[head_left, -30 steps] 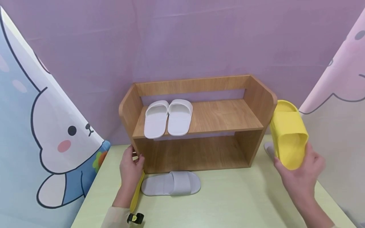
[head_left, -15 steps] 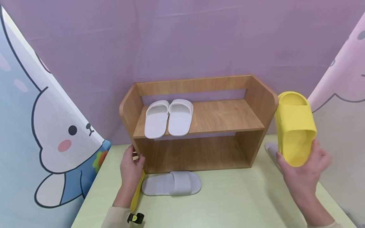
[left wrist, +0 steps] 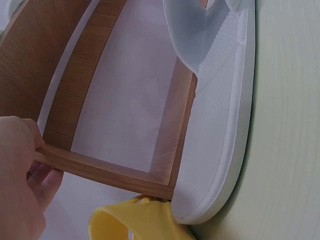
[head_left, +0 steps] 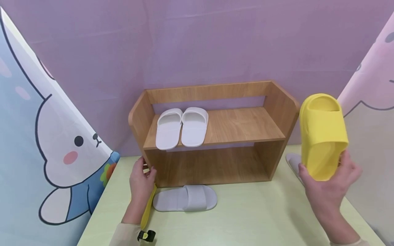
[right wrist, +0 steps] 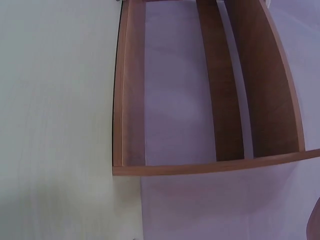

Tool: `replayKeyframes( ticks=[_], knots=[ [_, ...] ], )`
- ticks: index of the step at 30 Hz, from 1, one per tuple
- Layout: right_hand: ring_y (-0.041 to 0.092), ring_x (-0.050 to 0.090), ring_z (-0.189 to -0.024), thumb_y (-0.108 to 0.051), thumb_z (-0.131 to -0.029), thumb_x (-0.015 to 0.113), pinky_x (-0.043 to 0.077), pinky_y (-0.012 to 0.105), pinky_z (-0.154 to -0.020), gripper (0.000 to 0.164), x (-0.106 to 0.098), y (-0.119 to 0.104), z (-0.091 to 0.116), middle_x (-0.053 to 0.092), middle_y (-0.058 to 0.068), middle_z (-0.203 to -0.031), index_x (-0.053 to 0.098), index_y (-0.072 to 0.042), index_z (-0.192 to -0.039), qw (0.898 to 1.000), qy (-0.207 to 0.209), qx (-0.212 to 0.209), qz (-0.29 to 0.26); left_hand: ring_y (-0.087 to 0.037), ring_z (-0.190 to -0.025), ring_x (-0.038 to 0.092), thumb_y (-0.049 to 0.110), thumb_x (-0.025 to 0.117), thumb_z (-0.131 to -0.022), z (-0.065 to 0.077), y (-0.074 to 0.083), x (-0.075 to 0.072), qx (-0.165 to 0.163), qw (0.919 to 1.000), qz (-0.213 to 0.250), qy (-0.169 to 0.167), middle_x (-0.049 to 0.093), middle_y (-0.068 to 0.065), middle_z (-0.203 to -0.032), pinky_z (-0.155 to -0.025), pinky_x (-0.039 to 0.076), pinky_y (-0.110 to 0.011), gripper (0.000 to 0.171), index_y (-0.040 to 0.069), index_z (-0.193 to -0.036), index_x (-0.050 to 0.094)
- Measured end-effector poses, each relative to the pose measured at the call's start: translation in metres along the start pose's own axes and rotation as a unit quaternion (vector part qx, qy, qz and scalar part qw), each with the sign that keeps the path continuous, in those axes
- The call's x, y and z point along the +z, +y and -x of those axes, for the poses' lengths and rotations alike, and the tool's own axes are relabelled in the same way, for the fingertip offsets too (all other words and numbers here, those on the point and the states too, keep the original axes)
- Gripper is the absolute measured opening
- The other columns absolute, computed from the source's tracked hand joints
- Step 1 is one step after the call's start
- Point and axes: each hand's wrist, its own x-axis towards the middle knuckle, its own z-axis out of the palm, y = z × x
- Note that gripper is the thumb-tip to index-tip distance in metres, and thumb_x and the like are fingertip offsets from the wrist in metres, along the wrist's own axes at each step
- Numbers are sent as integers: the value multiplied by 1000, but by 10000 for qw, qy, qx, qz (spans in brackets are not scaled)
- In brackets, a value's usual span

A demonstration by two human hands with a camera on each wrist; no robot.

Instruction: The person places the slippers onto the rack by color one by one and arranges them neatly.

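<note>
My right hand [head_left: 332,186] grips a yellow slipper [head_left: 323,124] by its sole end, thumb on one side and fingers on the other. The slipper is off the table, toe up, to the right of a wooden shoe rack [head_left: 243,124]. With thumb and fingers, my left hand [left wrist: 20,175] pinches the front edge of the rack's left side panel. Two white slippers [head_left: 194,131] sit side by side at the left of its upper shelf. Before the rack lies a grey slipper [head_left: 172,199]. Another yellow slipper [left wrist: 145,220] is partly hidden behind my left wrist.
A second greyish slipper [head_left: 293,162] lies right of the rack, partly covered by my right hand and the held slipper. Everything stands on a pale green table [head_left: 246,215]. Behind hangs a purple cloth [head_left: 215,44], with printed cartoon curtains [head_left: 61,136] at both sides.
My right hand has moved the yellow slipper up and to the right, away from the rack's side panel. The left hand and the rack have stayed in place.
</note>
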Motion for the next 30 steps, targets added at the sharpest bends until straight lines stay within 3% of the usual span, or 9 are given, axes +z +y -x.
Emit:
replayKeyframes(
  ticks=[6, 13, 23, 30],
  knots=[
    [10, 34, -134, 4, -68, 90, 37, 21, -103, 107, 5, -6, 3, 34, -13, -141, 49, -12, -166, 9998, -185, -47, -90, -38, -124, 68, 8, 76, -104, 0, -1, 1, -31, 10000, -17, -31, 61, -14, -146, -94, 65, -57, 60, 12, -159, 51],
    [8, 31, -133, -6, -61, 96, 35, 18, -100, 116, 11, 31, 9, 31, -19, -139, 48, -13, -167, 9979, -599, -222, 137, -38, -123, 68, 7, 77, -103, 0, -1, 1, -25, 10000, -60, 1, 62, -14, -145, -93, 66, -57, 60, 13, -158, 52],
    [9, 33, -136, -34, -65, 86, 39, 14, -102, 107, 27, 27, 11, 32, -16, -143, 51, -4, -162, 9937, -734, -833, -152, -38, -124, 68, 7, 77, -103, 0, 1, 0, -48, 10000, -50, -4, 62, -14, -146, -93, 65, -57, 60, 12, -157, 53],
    [9, 31, -135, -32, -63, 87, 34, 16, -104, 112, 38, 20, 11, 33, -13, -141, 49, -3, -165, 9913, -915, -890, -318, -38, -124, 68, 8, 77, -103, 1, 2, -1, -64, 10000, -69, 19, 62, -14, -146, -93, 65, -56, 60, 13, -157, 53]
  ],
)
